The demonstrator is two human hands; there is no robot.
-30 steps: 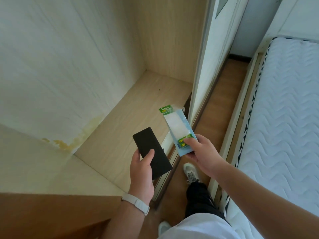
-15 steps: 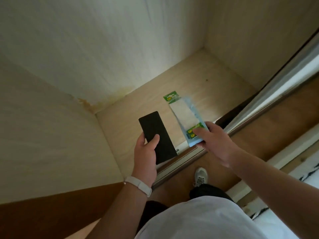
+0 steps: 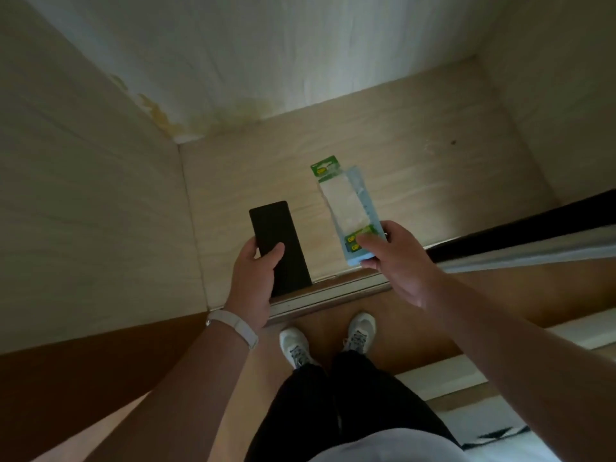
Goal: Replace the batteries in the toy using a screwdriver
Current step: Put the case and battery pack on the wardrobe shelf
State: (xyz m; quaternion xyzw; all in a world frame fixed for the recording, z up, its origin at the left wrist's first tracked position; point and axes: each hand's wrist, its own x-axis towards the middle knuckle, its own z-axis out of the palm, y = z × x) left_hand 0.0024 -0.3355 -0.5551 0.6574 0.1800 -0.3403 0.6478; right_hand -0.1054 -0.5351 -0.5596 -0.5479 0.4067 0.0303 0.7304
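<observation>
**Battery pack and black slab held over a wardrobe floor**

The right hand pinches the lower end of a battery blister pack, thumb on top. The pack is a long clear plastic shell on pale blue card with green printed ends. The left hand grips a flat, matte black rectangular slab, thumb across its face. Both hang above the pale wood-grain wardrobe floor, whose back corner bears a yellowish stain.

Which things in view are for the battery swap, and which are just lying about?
For the job: battery pack, pinched by the right hand. No toy or screwdriver shows.

Just about: black flat slab in the left hand (purpose unclear); white shoes; wristband; cupboard floor.
</observation>
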